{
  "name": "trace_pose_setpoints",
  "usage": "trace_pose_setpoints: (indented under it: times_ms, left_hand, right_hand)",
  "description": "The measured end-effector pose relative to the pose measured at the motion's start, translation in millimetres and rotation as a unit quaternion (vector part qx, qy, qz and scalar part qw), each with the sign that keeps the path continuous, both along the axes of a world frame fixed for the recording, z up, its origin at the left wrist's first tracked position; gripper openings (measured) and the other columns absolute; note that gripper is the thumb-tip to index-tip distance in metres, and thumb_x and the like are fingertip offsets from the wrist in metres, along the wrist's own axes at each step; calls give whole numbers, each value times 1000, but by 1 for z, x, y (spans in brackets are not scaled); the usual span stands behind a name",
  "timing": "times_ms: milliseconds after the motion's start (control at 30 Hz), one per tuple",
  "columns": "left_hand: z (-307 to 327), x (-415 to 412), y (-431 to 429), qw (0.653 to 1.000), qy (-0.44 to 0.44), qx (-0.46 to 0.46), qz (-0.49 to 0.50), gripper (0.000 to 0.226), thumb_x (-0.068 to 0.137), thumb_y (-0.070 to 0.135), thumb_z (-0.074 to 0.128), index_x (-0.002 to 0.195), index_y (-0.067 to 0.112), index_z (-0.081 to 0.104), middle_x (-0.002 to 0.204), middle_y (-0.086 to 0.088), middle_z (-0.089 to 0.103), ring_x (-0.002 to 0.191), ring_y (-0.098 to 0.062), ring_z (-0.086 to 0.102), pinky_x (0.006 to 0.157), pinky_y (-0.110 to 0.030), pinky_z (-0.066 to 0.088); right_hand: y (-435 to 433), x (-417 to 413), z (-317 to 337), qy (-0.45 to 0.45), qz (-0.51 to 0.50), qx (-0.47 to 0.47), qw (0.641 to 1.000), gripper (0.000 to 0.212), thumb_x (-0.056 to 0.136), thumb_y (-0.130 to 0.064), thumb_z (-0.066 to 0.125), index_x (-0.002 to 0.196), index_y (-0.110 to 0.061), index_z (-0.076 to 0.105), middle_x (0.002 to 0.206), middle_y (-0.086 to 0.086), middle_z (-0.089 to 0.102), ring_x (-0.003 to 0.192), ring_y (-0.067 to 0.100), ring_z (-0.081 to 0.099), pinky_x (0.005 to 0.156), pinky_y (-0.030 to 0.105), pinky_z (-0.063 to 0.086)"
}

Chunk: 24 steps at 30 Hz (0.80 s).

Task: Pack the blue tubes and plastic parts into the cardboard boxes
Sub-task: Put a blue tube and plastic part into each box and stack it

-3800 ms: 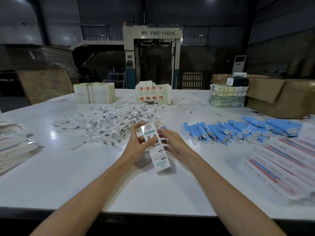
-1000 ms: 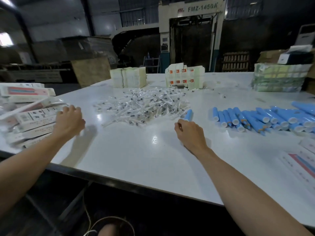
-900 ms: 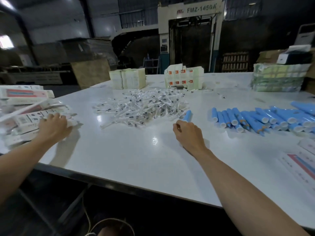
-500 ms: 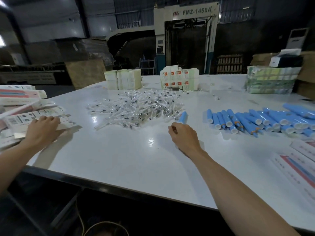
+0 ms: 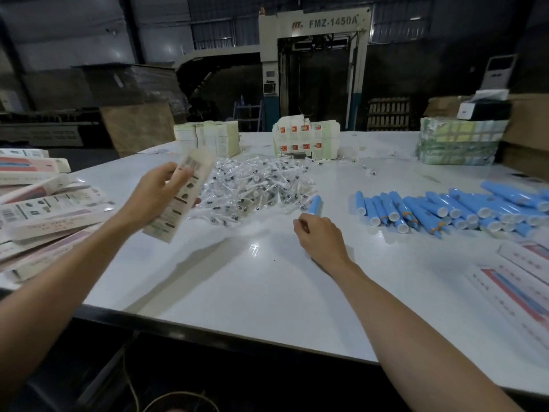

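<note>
Head: carton (image 5: 177, 200) above tabletop (image 5: 255, 281), left hand (image 5: 154, 193)

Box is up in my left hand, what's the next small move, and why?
Probably bring the carton over to the right hand to open its end: the left hand grips it aloft, and a lone blue tube lies just beyond the right hand, ready to pack.
</note>
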<state>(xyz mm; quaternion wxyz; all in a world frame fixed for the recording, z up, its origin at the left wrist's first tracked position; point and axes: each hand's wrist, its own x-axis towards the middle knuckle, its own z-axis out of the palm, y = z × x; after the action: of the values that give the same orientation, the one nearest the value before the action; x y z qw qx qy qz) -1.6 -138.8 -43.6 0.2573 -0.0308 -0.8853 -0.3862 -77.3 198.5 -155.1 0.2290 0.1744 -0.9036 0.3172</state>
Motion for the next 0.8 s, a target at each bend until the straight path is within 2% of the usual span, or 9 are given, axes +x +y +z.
trace_pose_setpoints:
  times_ms: [100,233,300,400,467,533,600,700,800]
  left_hand:
    - [-12,-19,65,968,-66,190,-151,38,112,48,50,126,13,57,98,-15,80,82,-37,81,60,-39,66]
    - [-39,-48,135,931,-95,293,-196,41,114,44,47,131,8,58,103,-17,81,77,-38,80,61,-40,66]
    - [-52,-57,159,911,-113,340,-203,43,115,43,45,132,5,57,104,-18,81,72,-36,79,57,-38,64]
    - [-70,-63,180,881,-129,394,-228,44,115,39,39,133,4,58,105,-22,80,69,-34,76,59,-37,63]
    - [-82,-65,185,853,-144,442,-237,47,112,36,35,139,5,58,109,-24,79,71,-34,74,64,-38,62]
    - [-92,-65,187,806,-173,510,-247,48,109,35,34,140,7,58,111,-23,79,72,-32,74,64,-38,63]
    - [-95,-65,188,765,-195,557,-259,46,107,32,35,138,8,60,113,-25,78,73,-33,74,65,-39,65]
    - [-95,-63,192,759,-212,559,-258,38,111,29,37,132,8,61,119,-26,77,85,-36,77,75,-44,66]
    - [-93,-60,194,757,-206,559,-268,34,116,24,41,139,3,55,124,-27,75,96,-41,77,82,-49,67]
  right_hand:
    - [0,1,4,14,-31,-18,999,33,106,-28,48,78,-11,52,66,4,58,65,28,54,55,36,34]
    - [15,-17,15,21,-124,12,992,17,104,-18,50,106,-7,62,105,11,64,98,29,60,73,39,46]
    - [32,-30,19,1,-155,75,985,25,102,-14,51,123,-5,59,126,14,56,120,31,52,88,42,47]
    - [63,-47,18,-17,-216,167,962,35,100,-12,50,134,-3,52,139,16,48,133,33,43,96,41,43]
    - [81,-55,14,-43,-232,197,952,40,101,-11,49,141,-3,49,143,15,47,136,31,42,102,40,42]
    - [92,-58,8,-59,-237,232,941,36,103,-12,48,137,-4,53,144,13,49,137,28,43,109,36,38]
    - [95,-57,3,-57,-242,251,935,30,103,-11,47,132,-7,57,139,11,54,133,26,47,107,34,39]
    - [91,-50,2,-36,-249,273,929,27,101,-6,52,125,-12,61,129,9,60,125,25,55,96,32,46]
    - [84,-38,5,-23,-257,305,917,26,98,-1,58,119,-14,62,123,7,62,117,24,59,90,31,48]
